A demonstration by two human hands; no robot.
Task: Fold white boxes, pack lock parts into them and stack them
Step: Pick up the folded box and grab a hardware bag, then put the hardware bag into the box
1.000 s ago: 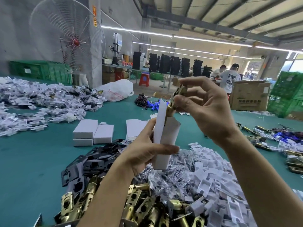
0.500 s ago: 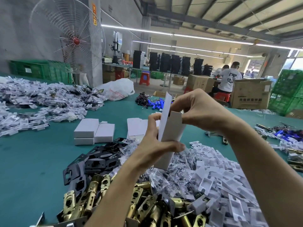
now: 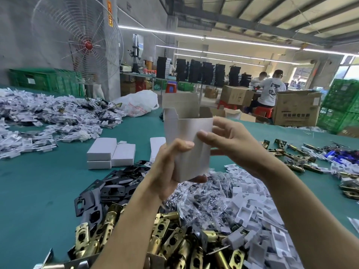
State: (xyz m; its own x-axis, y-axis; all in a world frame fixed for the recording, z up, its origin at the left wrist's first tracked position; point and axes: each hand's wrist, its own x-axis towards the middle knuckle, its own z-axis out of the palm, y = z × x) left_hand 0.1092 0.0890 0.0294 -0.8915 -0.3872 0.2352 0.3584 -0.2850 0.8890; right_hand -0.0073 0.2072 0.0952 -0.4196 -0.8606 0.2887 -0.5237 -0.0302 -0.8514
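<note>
Box (image 3: pixel 191 144) now shows its broad face, right hand (image 3: pixel 233 144) down from top flap to right edge | left hand (image 3: pixel 171 171) and right hand both grip 1 box, top open, above desk (image 3: pixel 38 191) | 3 closed boxes (image 3: pixel 110 152) on desk beyond

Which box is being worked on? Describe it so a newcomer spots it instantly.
On the big green table, look above the heap of brass latches. There the left hand and right hand hold one white box upright; unlike the closed boxes lying flat to its left, its top flaps stand open.
</note>
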